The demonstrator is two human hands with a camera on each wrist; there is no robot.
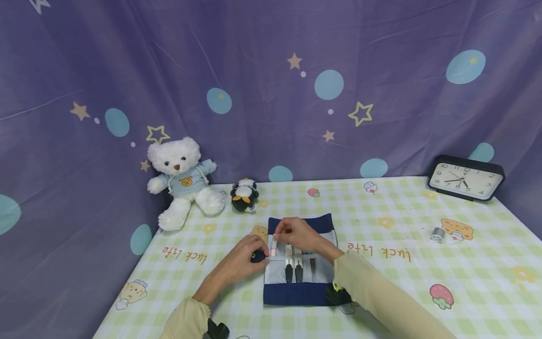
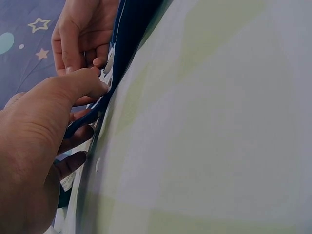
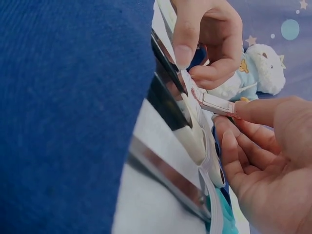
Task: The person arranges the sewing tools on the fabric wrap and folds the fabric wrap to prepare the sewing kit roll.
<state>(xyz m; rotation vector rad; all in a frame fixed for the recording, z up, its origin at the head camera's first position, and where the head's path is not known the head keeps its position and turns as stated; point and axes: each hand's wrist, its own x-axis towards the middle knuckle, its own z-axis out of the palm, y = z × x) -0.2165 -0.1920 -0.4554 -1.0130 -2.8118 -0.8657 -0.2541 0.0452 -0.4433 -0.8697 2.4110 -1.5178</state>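
Observation:
A navy fabric tool roll (image 1: 296,295) with a pale grey lining lies unfolded on the table. My right hand (image 1: 298,233) pinches a slim white piece with red marks (image 3: 217,103) between thumb and fingers, its lower end at the elastic band on the roll's left side. What that piece is, I cannot tell. With thumb and fingers, my left hand (image 1: 243,259) pinches the roll's left navy edge (image 2: 109,92). Beside the white piece, two black-handled tools (image 1: 289,273) and a flat metal tool (image 3: 168,178) sit under the band. Part of the upper roll is hidden by my right hand.
A white teddy bear (image 1: 186,183) and a small penguin plush (image 1: 244,194) sit at the back left. The black clock (image 1: 466,179) stands at the back right corner. A small grey cylinder (image 1: 438,235) lies on the checked tablecloth (image 1: 394,287) at right.

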